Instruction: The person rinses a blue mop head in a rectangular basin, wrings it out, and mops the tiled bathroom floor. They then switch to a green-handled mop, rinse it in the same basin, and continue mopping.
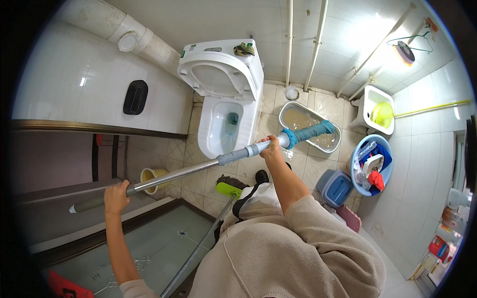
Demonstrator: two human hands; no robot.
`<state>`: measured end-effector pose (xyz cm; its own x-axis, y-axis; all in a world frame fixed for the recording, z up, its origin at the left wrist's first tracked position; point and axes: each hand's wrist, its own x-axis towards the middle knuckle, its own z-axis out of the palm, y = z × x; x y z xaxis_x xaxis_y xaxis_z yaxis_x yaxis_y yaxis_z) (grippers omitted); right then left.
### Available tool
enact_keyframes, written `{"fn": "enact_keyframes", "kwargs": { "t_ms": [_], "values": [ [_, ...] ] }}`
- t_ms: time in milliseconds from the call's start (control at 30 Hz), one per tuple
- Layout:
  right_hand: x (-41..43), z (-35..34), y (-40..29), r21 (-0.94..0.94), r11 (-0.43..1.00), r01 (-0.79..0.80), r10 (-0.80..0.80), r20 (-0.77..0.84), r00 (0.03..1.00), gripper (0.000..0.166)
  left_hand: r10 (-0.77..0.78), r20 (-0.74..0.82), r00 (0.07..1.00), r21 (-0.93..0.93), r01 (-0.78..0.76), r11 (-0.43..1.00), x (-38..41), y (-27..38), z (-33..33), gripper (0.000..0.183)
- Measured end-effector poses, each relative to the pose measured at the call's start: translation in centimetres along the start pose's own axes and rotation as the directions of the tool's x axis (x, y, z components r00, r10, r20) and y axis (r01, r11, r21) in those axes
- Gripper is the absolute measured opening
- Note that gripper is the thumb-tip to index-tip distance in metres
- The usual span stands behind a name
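Note:
A twist mop with a metal and grey plastic handle [179, 174] lies slantwise across the view in both hands. My left hand [117, 196] grips the grey-green sleeve near its lower-left end. Close to the mop head, my right hand [271, 146] is wrapped around the pale plastic collar. The blue mop head [315, 130] is twisted into a tight roll and appears above a long pale tub [331, 149]. Murky brownish water [296, 118] stands in that tub. Whether the mop head touches the tub's rim, I cannot tell.
A white toilet [212, 145] with raised lid stands ahead. On the right are a white stool [367, 97], a blue basin [352, 169] of mixed items and a blue lidded bin [337, 190]. A green flat mop [228, 190] and yellow bucket [164, 175] are near my feet.

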<state>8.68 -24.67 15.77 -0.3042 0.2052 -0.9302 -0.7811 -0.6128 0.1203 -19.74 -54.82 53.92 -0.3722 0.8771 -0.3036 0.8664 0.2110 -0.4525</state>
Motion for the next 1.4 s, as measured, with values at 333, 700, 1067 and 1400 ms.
{"fn": "enact_keyframes", "kwargs": {
  "t_ms": [333, 700, 1067, 1400],
  "values": [
    [-0.2, 0.3, -0.9, -0.008, 1.000, 0.017, -0.017, 0.012, 1.000, 0.012, -0.018, -0.064, 0.998, 0.009, 0.019, 1.000, -0.9, 0.8, 0.1, 0.029],
    [0.6, -0.7, -1.5, 0.010, 0.994, -0.106, 0.106, -0.119, 0.987, 0.010, 0.087, -0.031, 0.996, 0.127, -0.083, 0.988, -0.2, 2.7, -7.2, 0.033],
    [3.7, -5.5, -1.0, -0.101, 0.988, -0.118, 0.081, -0.314, 0.946, 0.018, -0.043, 0.080, 0.996, 0.118, 0.033, 0.992, 1.0, 7.0, -11.1, 0.033],
    [-1.4, -0.8, -5.8, 0.085, 0.976, -0.199, 0.210, -0.153, 0.966, 0.019, 0.061, -0.906, 0.419, 0.182, 0.256, 0.950, 5.4, 11.6, -17.6, 0.072]
  ]
}}
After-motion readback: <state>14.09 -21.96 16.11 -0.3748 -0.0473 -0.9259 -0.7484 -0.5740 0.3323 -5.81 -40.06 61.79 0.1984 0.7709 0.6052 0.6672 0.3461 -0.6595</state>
